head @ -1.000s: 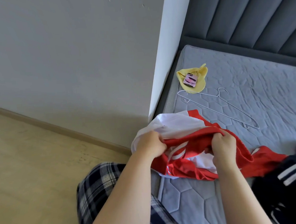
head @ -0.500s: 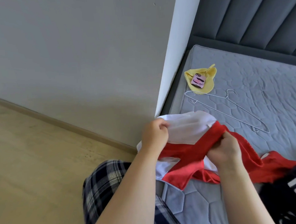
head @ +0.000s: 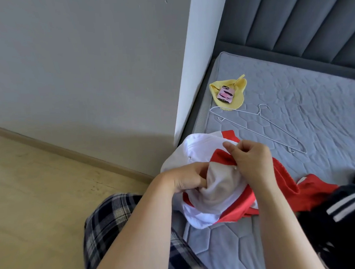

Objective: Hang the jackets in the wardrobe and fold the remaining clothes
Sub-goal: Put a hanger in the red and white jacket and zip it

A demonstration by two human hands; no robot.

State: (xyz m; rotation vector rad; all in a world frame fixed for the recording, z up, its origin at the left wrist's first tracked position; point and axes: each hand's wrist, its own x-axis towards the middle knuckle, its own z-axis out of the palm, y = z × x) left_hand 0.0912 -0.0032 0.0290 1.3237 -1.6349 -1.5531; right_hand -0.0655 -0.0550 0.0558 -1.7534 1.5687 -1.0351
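Head: left hand (head: 186,179), right hand (head: 251,161) clutch jacket (head: 202,148).

left hand (head: 186,178), right hand (head: 250,161), both curled

We see a red and white jacket (head: 202,147) bunched at the left edge of the bed (head: 314,98), pale lining turned outward, gripped by the left hand (head: 187,177) and right hand (head: 249,157). A dark garment with white stripes (head: 345,218) touches it, further right on the bed. White wire hangers (head: 282,133) lie flat towards the bed's head.
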